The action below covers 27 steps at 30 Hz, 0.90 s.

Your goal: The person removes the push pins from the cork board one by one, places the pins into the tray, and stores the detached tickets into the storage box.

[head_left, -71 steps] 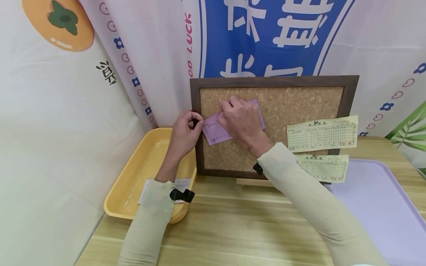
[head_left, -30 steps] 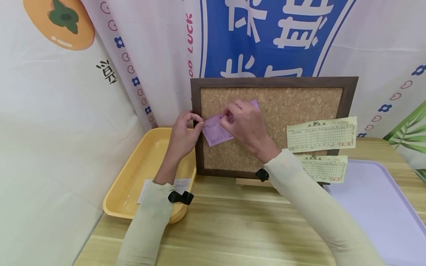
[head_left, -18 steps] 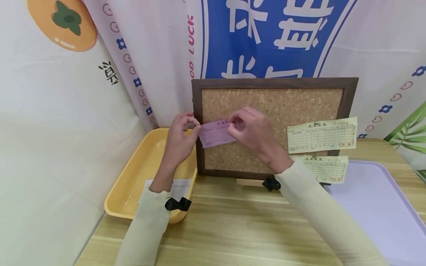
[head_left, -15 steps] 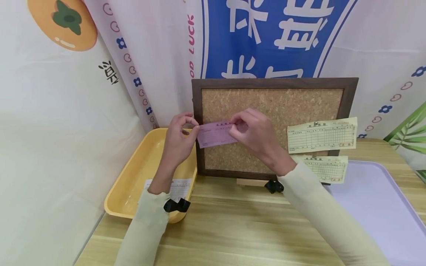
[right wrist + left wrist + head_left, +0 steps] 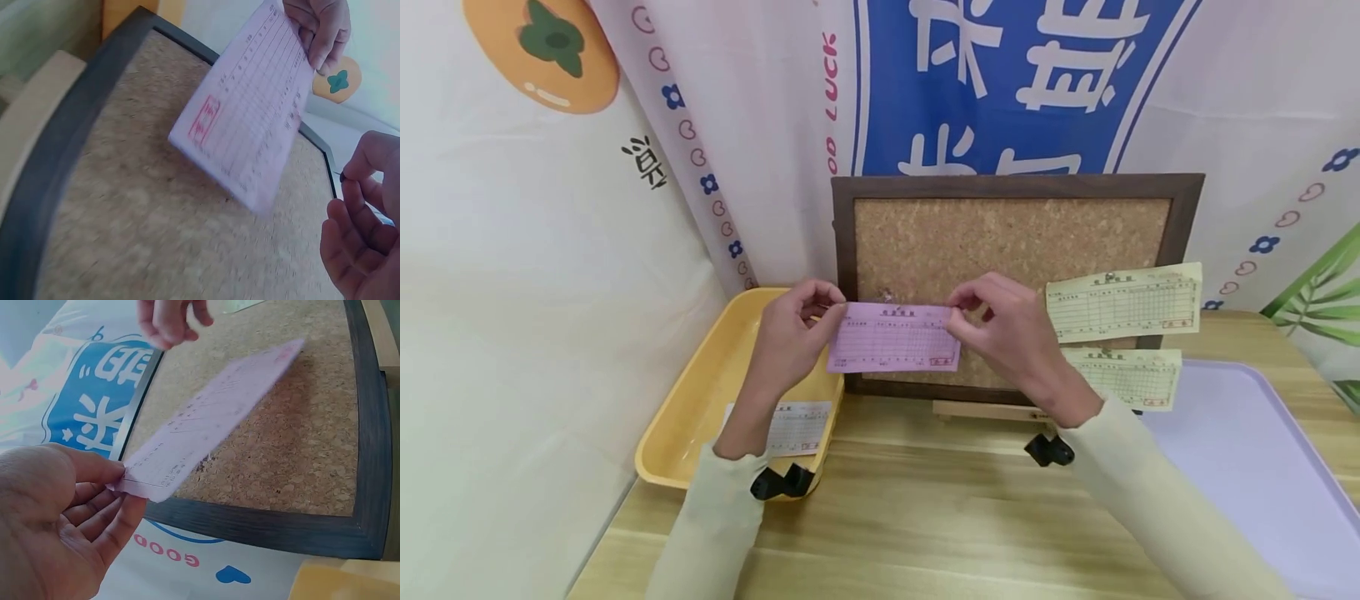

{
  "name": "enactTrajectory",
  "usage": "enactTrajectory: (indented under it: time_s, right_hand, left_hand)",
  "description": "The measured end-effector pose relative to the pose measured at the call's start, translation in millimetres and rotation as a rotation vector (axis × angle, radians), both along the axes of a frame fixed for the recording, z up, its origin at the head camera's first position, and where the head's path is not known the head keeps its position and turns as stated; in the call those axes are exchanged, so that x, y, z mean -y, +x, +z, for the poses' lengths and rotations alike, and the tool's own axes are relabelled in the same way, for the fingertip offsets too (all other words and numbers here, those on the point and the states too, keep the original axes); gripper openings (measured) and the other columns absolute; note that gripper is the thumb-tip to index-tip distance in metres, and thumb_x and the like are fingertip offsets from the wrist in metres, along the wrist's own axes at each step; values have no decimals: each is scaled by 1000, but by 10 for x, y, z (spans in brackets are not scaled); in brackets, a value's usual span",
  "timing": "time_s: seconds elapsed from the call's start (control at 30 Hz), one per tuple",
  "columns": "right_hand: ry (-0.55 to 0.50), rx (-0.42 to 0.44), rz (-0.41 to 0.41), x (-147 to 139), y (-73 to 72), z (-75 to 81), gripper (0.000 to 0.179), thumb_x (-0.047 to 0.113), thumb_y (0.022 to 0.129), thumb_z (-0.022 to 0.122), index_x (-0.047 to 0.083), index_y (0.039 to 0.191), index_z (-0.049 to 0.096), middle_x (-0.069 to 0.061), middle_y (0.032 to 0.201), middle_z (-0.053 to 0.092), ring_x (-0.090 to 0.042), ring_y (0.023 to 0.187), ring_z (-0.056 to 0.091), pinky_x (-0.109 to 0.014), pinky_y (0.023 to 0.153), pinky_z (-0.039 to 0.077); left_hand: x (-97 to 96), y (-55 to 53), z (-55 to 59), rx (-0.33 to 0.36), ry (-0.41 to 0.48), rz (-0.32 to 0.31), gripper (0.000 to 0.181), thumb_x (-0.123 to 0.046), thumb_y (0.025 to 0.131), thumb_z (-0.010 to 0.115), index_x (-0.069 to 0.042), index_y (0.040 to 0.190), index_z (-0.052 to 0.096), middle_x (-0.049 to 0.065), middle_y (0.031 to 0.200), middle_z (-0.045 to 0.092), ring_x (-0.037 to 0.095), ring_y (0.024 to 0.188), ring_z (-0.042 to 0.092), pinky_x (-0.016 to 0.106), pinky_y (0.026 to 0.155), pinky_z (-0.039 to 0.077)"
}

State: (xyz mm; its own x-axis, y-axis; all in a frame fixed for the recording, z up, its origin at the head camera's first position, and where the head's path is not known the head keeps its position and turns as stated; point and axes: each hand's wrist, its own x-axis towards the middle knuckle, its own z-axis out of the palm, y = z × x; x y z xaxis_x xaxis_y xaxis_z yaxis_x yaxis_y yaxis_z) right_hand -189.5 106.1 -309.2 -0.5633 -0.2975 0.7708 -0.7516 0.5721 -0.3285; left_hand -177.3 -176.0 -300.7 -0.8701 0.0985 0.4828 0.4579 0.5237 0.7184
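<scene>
My left hand (image 5: 793, 342) pinches the left edge of a purple printed receipt slip (image 5: 895, 340) between thumb and fingers. The slip slants away from the cork board (image 5: 1015, 242), its far end clear of the cork in both wrist views. My right hand (image 5: 1015, 337) overlaps the slip's upper right corner in the head view, but stands apart from it in the wrist views. Thumb and index finger there pinch a small dark pin-like thing (image 5: 342, 177), mostly hidden by the fingertips. Small clear pins (image 5: 886, 296) show on the cork just above the slip.
Two yellow-green receipt slips, an upper (image 5: 1123, 304) and a lower (image 5: 1131, 379), hang at the board's right edge. Left of the board, a yellow tray (image 5: 688, 433) holds a white slip (image 5: 797, 429). A lilac tray (image 5: 1232, 467) lies right. A printed curtain (image 5: 760, 150) hangs behind.
Both hands have drawn down and toward the viewer. The purple slip, earlier tilted against the cork, has come away, lower and level. The right hand has shifted right to its corner.
</scene>
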Motion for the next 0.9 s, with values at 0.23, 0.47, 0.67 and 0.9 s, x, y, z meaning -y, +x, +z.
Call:
enactTrajectory:
  time_s: [0.23, 0.47, 0.67, 0.9]
  right_hand:
    - [24, 47, -25, -250, 131, -90, 14, -5, 81, 71, 5, 90, 73, 0, 86, 68, -19, 76, 65, -33, 62, 56]
    - [43, 47, -73, -562, 251, -182, 14, -3, 82, 69, 8, 88, 73, 2, 83, 67, -16, 74, 63, -30, 59, 54]
    - [16, 62, -111, -821, 348, -286, 17, -3, 80, 67, 10, 88, 73, 4, 83, 68, -12, 76, 63, -17, 62, 49]
    - [46, 97, -174, -1081, 485, -335, 20, -6, 79, 70, 12, 88, 73, 7, 83, 67, -11, 73, 62, -14, 62, 47]
  left_hand:
    - [117, 31, -57, 34, 92, -71, 8, -6, 98, 69, 2, 100, 68, 13, 94, 68, 23, 74, 64, 24, 62, 54]
    - [301, 93, -148, 93, 161, -97, 10, -3, 98, 69, 6, 101, 65, 16, 89, 67, 18, 67, 62, 26, 59, 54]
    - [486, 110, -225, 105, 202, -95, 12, -5, 98, 69, 6, 102, 65, 18, 87, 67, 16, 65, 60, 23, 57, 51]
    - [739, 186, -357, 126, 208, -39, 13, -5, 98, 69, 7, 103, 65, 16, 85, 66, 15, 63, 58, 22, 55, 51]
